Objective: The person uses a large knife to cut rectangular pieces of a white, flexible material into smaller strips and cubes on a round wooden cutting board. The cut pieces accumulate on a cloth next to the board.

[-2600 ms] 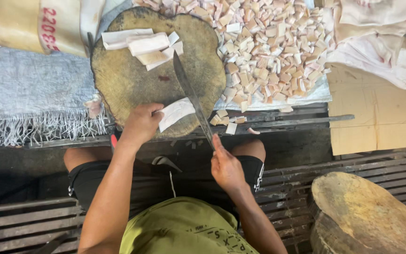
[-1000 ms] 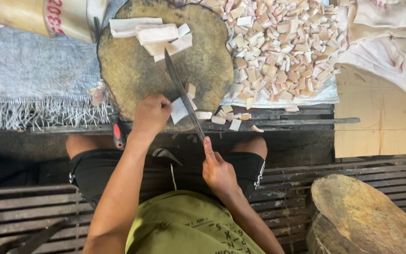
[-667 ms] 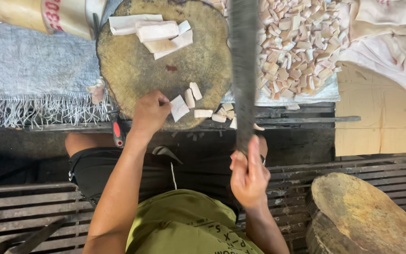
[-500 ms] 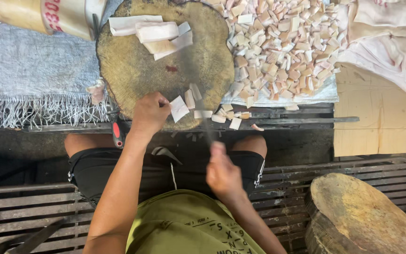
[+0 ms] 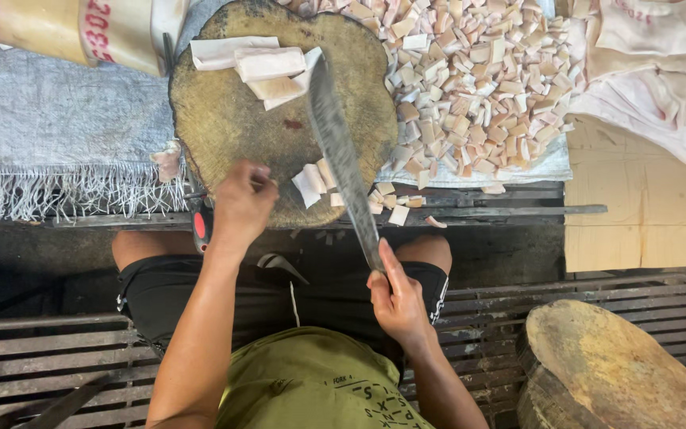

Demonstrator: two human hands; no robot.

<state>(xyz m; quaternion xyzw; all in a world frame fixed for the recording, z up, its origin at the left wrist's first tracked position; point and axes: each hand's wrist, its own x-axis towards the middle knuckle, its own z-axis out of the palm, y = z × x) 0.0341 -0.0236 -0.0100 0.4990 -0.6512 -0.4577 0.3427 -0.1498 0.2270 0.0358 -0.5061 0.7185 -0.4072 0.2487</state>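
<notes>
My right hand (image 5: 395, 298) grips the handle of a long dark knife (image 5: 341, 159), whose blade lies diagonally over the round wooden chopping block (image 5: 232, 127). My left hand (image 5: 241, 202) rests on the block's near edge, fingers curled, just left of a few cut pale pieces (image 5: 311, 181) by the blade. Larger uncut pale slabs (image 5: 257, 62) lie at the block's far side. A big pile of small pale cubes (image 5: 470, 79) covers a white sheet to the right of the block.
A grey fringed cloth (image 5: 57, 135) lies left of the block, a tan sack (image 5: 81, 28) beyond it. Pale slabs (image 5: 653, 71) and cardboard (image 5: 645, 206) sit at right. A second wooden block (image 5: 621, 369) stands on the slatted bench (image 5: 41, 365), lower right.
The knife swung up and came down again in chopping strokes; its blade now lies across the block. More small pieces sit by the blade. My left hand stayed at the block's edge.
</notes>
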